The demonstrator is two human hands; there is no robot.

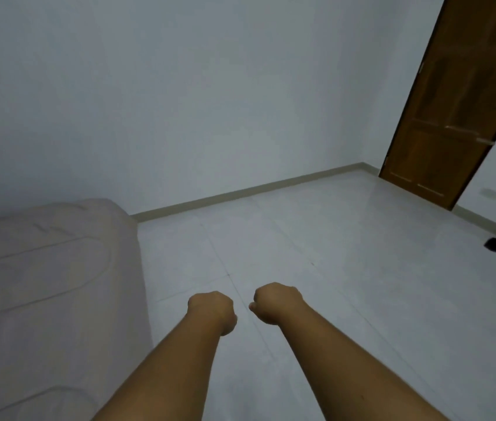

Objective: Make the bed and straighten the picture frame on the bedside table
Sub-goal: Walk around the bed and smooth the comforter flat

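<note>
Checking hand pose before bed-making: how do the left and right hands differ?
The left hand is nearer the bed; the right hand is farther from it. The right hand sits slightly higher in view than the left hand. Both are curled, holding nothing, over the floor.

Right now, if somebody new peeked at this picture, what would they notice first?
First, the left hand and right hand, both curled into fists and holding nothing, stretched out over the white floor at the bottom middle. Next, the pale bed on the left and the brown door in the far right corner.
</note>
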